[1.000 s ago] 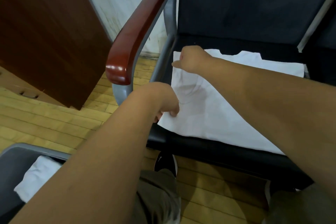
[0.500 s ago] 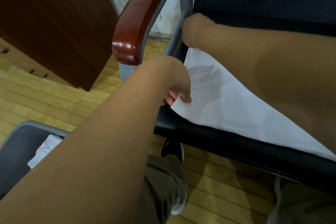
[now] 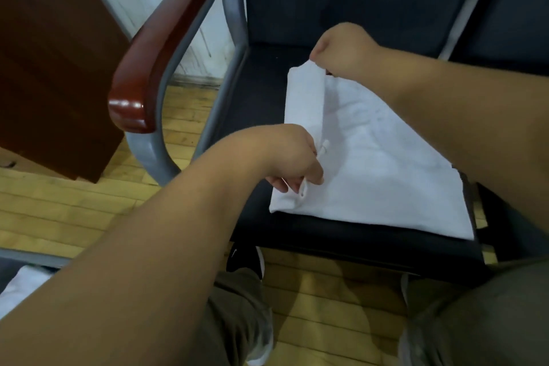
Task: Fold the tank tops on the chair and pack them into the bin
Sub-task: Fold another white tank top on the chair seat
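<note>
A white tank top lies spread on the black seat of the chair, its left edge folded over toward the right. My left hand pinches the near part of that folded edge. At the far corner of the fold, my right hand grips the cloth with curled fingers. My right forearm covers the garment's right side. The grey bin shows at the bottom left, with folded white cloth inside it.
The chair has a red-brown wooden armrest on a grey metal frame to the left of the seat. A dark wooden cabinet stands at the left on the plank floor. My knees and a black shoe are below the seat's front edge.
Both hands have carried the tank top's left edge to the right, laying a fold over the garment. The left part of the seat is now bare.
</note>
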A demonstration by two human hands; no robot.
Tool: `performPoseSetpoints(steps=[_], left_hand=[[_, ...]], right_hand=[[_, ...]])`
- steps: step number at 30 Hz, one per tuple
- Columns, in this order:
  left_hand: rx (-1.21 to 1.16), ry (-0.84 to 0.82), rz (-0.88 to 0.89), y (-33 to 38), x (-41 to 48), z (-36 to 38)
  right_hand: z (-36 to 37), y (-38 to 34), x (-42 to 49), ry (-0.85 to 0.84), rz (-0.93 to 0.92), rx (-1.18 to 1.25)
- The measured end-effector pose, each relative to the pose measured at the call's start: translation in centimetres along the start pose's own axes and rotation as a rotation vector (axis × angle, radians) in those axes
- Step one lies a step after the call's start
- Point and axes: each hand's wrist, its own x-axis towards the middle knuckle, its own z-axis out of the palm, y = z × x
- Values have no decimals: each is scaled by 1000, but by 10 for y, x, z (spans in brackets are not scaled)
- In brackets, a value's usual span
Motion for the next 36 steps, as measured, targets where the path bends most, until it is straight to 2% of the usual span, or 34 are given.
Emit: performPoseSetpoints(steps=[4,10,14,20,24,27,31,36], left_hand=[[68,8,-52,28,17,31],[323,-66,-169,60,40,60],[357,-90,-54,78,43,65],[410,-32,248,108,51,84],[368,-88,422,123,61,108],[450,-103,563,130,68,129],[572,-158,580,140,74,150],[596,-113,579,143,79,157]], right_hand=[[-1,37,-12,-21,-45,63],[-1,66,-16,-67,-77,101],[-20,88,-17,-29,-44,145],[-51,140,-27,-2,91,82],[-64,181,-35,-36,177,-16],[-68,205,-39,-91,179,-98],[-66,219,-35,-158,243,-132],[-63,227,-24,-181,261,-89]])
